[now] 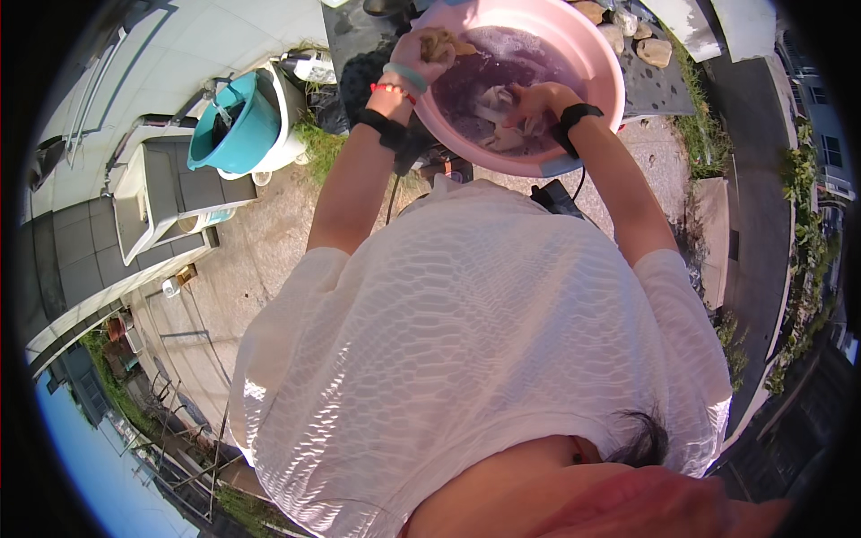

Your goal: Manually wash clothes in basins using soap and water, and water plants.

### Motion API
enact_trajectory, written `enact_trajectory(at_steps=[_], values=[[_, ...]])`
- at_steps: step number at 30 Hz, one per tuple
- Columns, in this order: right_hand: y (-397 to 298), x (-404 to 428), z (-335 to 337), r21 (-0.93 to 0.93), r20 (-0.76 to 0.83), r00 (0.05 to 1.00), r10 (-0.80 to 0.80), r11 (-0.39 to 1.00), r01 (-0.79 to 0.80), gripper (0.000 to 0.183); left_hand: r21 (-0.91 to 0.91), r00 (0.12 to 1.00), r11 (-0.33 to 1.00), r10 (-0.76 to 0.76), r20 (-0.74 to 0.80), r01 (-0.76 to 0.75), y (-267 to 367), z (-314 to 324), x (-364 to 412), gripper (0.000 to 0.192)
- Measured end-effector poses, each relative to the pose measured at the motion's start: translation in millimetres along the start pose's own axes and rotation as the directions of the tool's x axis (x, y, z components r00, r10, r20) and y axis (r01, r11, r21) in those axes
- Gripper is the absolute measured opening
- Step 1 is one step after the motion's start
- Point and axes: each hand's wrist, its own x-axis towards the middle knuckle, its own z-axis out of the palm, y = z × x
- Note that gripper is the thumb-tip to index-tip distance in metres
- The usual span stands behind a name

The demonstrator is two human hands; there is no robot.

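A round pink basin point(609, 81) of purplish, foamy water stands before me at the top of the view. At its left rim, my left hand point(412, 57) is closed around a crumpled yellowish-brown piece, likely cloth point(438, 46), and one end of it sticks out over the water. My right hand point(541, 102) reaches into the basin from the right. Its fingers are at a wet, whitish cloth point(496, 99) that lies partly in the water. Whether they grip the cloth is not clear.
The basin rests on a dark slab point(656, 87) with several stones point(652, 52) at the right. A running tap point(214, 86) pours into a teal basin point(252, 134) at the left. Below that is a pale sink point(138, 202). Grass point(321, 144) grows beside the concrete ground point(269, 208).
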Motion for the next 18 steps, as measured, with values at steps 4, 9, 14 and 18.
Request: enact_trajectory(at_steps=[4, 9, 14, 18], values=[[-77.5, -23.8, -0.1, -0.193, 0.281, 0.940, -0.196, 0.947, 0.255, 0.052, -0.235, 0.998, 0.970, -0.057, 0.039, 0.064, 21.6, -41.0, -13.6, 0.015], [-66.2, 18.5, 4.7, -0.347, 0.266, 0.858, -0.440, 0.787, 0.511, 0.029, -0.185, 0.953, 0.952, -0.199, 0.227, 0.243, 37.4, -51.8, -13.5, 0.018], [-29.9, 2.9, -19.4, 0.883, 0.016, 0.959, -0.284, 0.454, 0.119, 0.027, -0.162, 0.999, 0.986, -0.048, -0.005, 0.046, 1.5, 9.5, -76.1, 0.031], [-39.5, -51.5, -30.7, 0.998, 0.038, 0.945, -0.326, 0.063, -0.018, 0.063, -0.231, 0.998, 0.972, -0.057, -0.035, 0.047, -13.7, 4.1, -74.1, 0.009]])
